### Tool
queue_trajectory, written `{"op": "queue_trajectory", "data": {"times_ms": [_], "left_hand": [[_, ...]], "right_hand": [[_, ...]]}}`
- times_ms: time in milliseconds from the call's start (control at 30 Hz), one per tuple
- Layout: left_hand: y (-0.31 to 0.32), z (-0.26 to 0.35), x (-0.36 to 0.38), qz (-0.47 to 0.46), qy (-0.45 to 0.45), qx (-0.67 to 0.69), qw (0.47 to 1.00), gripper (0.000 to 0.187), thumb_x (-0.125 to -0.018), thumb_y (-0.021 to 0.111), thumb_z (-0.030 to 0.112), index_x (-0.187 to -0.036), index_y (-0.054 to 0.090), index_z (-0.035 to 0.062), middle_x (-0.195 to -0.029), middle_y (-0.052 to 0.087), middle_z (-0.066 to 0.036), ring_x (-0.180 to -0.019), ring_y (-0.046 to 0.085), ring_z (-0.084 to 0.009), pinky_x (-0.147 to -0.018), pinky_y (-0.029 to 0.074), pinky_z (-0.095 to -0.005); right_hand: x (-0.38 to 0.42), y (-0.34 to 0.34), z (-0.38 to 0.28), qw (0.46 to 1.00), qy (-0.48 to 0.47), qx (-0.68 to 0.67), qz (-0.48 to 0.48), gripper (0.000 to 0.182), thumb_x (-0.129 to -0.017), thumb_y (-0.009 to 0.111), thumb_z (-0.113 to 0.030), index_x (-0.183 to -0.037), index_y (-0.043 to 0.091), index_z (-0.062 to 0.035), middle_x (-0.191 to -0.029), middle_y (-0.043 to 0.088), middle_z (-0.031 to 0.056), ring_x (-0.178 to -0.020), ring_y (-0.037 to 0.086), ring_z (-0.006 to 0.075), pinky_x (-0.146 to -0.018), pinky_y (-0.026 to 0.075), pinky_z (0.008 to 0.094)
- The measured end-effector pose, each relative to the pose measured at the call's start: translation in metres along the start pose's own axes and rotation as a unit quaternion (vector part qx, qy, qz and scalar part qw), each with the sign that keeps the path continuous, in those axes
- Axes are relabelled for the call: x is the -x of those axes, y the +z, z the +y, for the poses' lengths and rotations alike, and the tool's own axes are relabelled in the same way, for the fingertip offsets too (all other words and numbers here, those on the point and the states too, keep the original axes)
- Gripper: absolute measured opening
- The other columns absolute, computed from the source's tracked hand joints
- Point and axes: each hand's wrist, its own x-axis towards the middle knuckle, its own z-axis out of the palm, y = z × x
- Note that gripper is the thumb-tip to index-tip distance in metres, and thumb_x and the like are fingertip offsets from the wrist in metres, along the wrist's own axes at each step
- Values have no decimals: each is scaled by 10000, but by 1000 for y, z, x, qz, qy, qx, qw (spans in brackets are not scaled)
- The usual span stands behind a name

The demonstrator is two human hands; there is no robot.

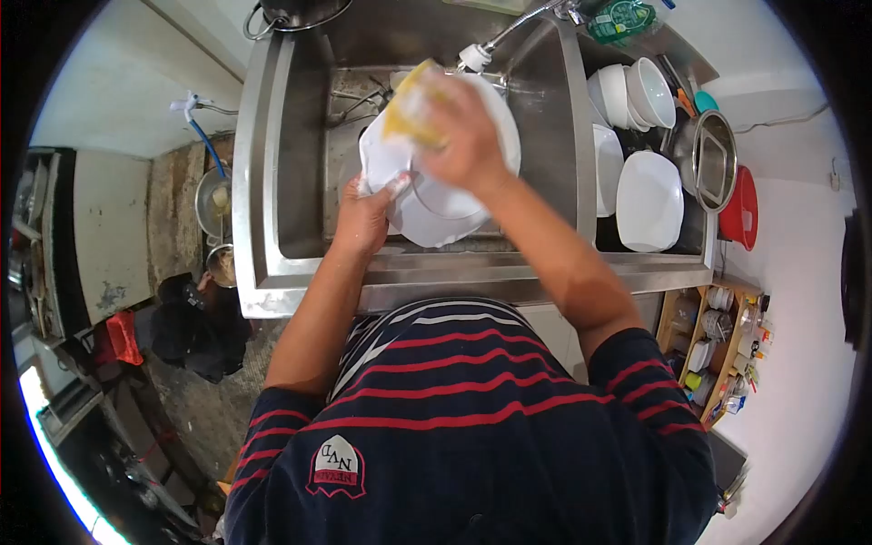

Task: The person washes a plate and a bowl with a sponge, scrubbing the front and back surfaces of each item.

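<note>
Left hand (366,213) clamps the near-left edge of a white plate (436,218), its thumb over the face, while the right hand (463,136), blurred, is closed around a yellow sponge (407,125) against the upper part. Both hands and the plate are over the steel sink (259,182), whose broad rim runs unbroken along the near side; bare basin lies open left of the plate and, more widely, to its right. Across the striped shirt (490,454), a badge (336,468) reads "NVD", upside down from this view, with smaller lettering that is hard to make out. To the right of the basin stand a white rectangular dish (650,202), an oval steel basin (715,162), a red basin (741,209) and white bowls (649,94). At the far-left corner sits a dark pot (300,11). Crowding the plate's far side are the faucet head (475,58) and, to the left, metal utensils (352,107). Near the far-right corner lies a green bottle (620,20), its label too small to read.
</note>
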Motion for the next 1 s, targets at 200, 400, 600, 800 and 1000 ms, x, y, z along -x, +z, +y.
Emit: {"op": "queue_trajectory", "data": {"times_ms": [200,400,600,800,1000], "left_hand": [[-18,-1,-1,-18,-2,-15,1000,311,-809,661,-37,-1113,619,13,-1036,678,-77,-902,653,-167,-820,519,-315],[-2,11,2,63,-35,42,997,322,-815,667,-23,-1130,603,2,-1041,672,-91,-908,654,-192,-813,531,-337],[1,12,4,57,-27,34,997,331,-831,663,0,-1153,586,-21,-1062,663,-106,-946,645,-204,-849,511,-343],[3,-3,1,16,-23,-9,1000,350,-841,624,-9,-1185,561,-25,-1101,649,-107,-990,630,-208,-891,490,-352],[-22,1,-5,29,13,71,997,442,-843,559,21,-1272,462,-20,-1212,583,-144,-1103,584,-263,-997,434,-419]], "right_hand": [[-2,-1,-11,998,-6,-27,-54,445,-602,777,-180,-995,614,-51,-1242,555,163,-1125,549,354,-959,455,427],[36,-24,22,993,116,6,10,429,-648,771,-211,-961,568,2,-1262,552,231,-1146,551,393,-969,453,463],[88,-39,9,994,82,-17,-75,447,-634,759,-196,-974,560,13,-1263,541,245,-1153,531,418,-980,442,470],[24,-13,5,985,170,6,-16,545,-630,737,-179,-1136,595,-35,-1303,522,198,-1181,508,379,-993,425,447],[55,-22,-46,988,69,-21,-133,450,-668,696,-222,-1063,635,-17,-1280,542,185,-1187,501,402,-1014,408,456]]}}
